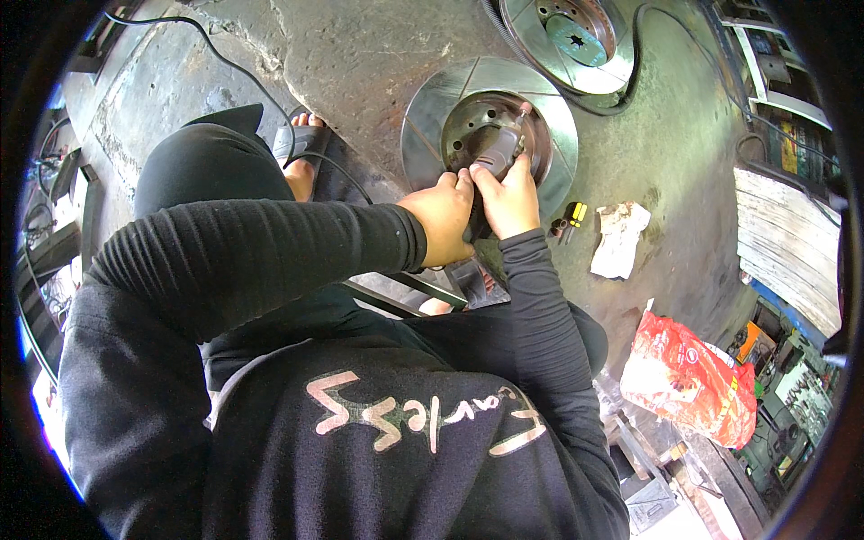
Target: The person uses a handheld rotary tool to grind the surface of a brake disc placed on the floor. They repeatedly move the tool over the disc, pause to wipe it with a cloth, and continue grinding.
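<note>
Hands, left hand (443, 219) and right hand (510, 198), gripping brake pad (498, 148) over brake disc (432, 117); cracked concrete floor (360, 63).

Screwdrivers (570, 219) and rag (619, 238) crowd the disc's (423, 117) right.

Both my hands meet over the slotted brake disc (423, 117) lying flat on the concrete floor (360, 54). My left hand (443, 216) and right hand (509, 196) together grip a dark brake pad (497, 148) above the disc's hub. A screwdriver (571, 220) and crumpled rag (619, 238) lie just right; a second disc (531, 36) sits beyond.
</note>
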Demonstrator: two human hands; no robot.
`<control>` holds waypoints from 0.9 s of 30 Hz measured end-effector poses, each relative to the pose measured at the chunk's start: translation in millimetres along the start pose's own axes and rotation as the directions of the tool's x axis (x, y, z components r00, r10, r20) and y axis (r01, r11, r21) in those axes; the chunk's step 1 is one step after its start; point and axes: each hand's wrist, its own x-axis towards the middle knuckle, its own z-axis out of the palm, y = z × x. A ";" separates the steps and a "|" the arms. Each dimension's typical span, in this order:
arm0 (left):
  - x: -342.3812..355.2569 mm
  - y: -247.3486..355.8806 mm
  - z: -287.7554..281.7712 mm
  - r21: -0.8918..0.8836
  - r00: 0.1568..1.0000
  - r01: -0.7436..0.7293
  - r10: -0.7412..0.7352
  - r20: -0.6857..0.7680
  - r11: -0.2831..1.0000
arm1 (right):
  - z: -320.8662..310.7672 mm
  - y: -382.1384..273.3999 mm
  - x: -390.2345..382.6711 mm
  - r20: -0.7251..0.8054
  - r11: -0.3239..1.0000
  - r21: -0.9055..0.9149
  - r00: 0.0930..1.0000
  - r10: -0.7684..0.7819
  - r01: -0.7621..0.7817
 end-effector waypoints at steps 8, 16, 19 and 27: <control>-1.9 -1.7 6.8 -0.052 0.997 0.033 -0.036 -0.062 0.998 | 2.0 -9.6 2.1 0.024 0.988 -0.138 0.998 -0.062 0.065; -0.4 0.1 -4.3 0.030 0.999 0.038 -0.039 0.008 0.999 | 2.2 -9.0 -0.3 -0.012 0.997 0.069 0.999 0.033 -0.032; -1.0 0.5 -4.5 0.000 0.999 0.050 -0.050 -0.001 0.999 | 2.9 -9.1 1.9 0.020 0.998 0.052 0.999 0.028 -0.029; -0.2 -2.0 10.4 -0.020 0.997 -0.004 0.003 -0.077 1.000 | -0.1 -10.7 2.3 0.040 0.990 -0.141 0.999 -0.014 0.019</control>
